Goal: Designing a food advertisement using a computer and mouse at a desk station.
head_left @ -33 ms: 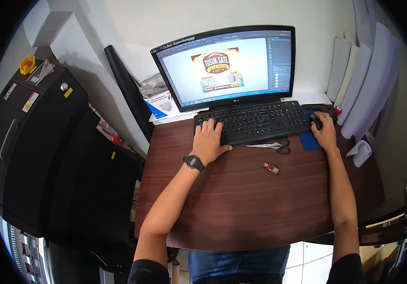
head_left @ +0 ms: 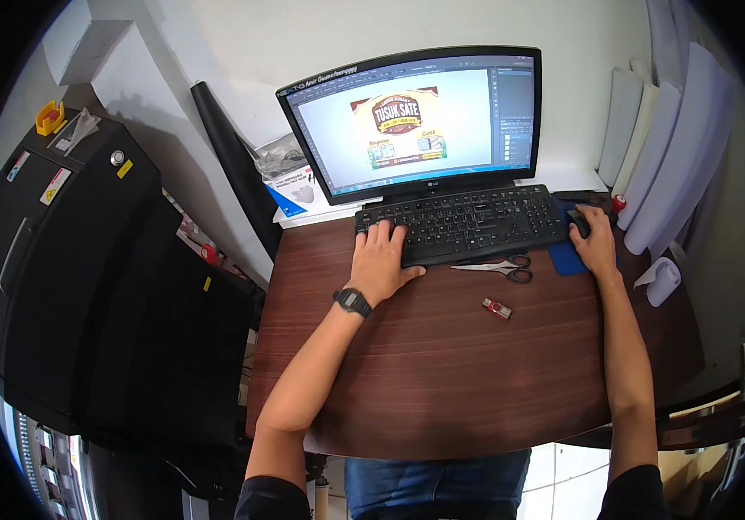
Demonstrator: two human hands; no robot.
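My left hand (head_left: 378,264) lies over the left end of a black keyboard (head_left: 481,221), fingers stretched onto its keys and thumb out along the front edge. A black digital watch (head_left: 353,302) is on that wrist. At the keyboard's right end, my right hand (head_left: 596,243) is curled over a black computer mouse (head_left: 579,224), which it partly hides. Beneath the mouse is a blue mouse pad (head_left: 568,258). Behind the keyboard, a monitor (head_left: 459,121) displays a colourful banner design on a white page in an editing program.
Scissors (head_left: 502,267) with dark handles lie just in front of the keyboard. Nearer me on the brown desk (head_left: 459,381) is a red USB stick (head_left: 497,308). Paper rolls (head_left: 680,147) lean at the right. A large black machine (head_left: 104,286) stands left of the desk.
My left hand and wrist have shifted very slightly to the left over the keyboard. My right hand stays on the mouse, and the screen looks the same.
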